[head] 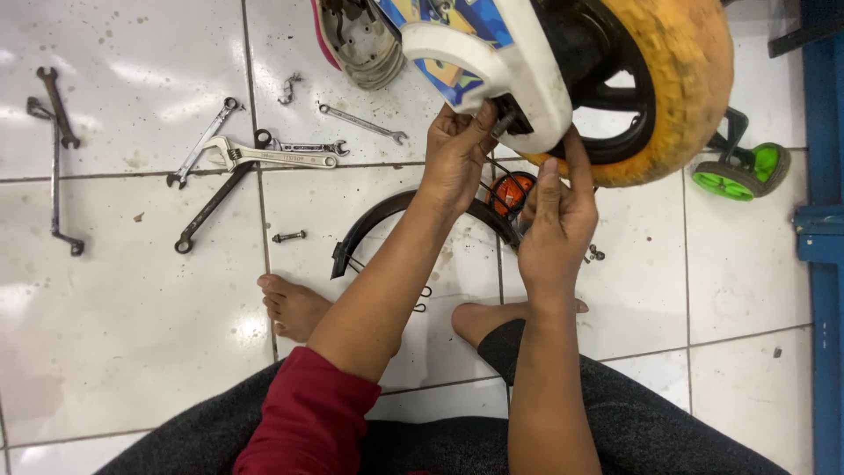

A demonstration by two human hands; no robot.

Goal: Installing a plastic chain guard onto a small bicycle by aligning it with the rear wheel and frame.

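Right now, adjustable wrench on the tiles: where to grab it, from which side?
Grip the adjustable wrench at mid-handle, coming from straight above with fingers across its width. It lies flat, its head to the left near a slim spanner and a dark spanner crossing beneath it there. The handle's right half has bare tile on the near side, so that stretch looks easiest.

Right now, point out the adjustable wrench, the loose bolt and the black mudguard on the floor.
adjustable wrench [280,157], head view, on the middle of its handle.
loose bolt [289,237], head view, on its shank.
black mudguard [374,218], head view, on its curved left stretch.
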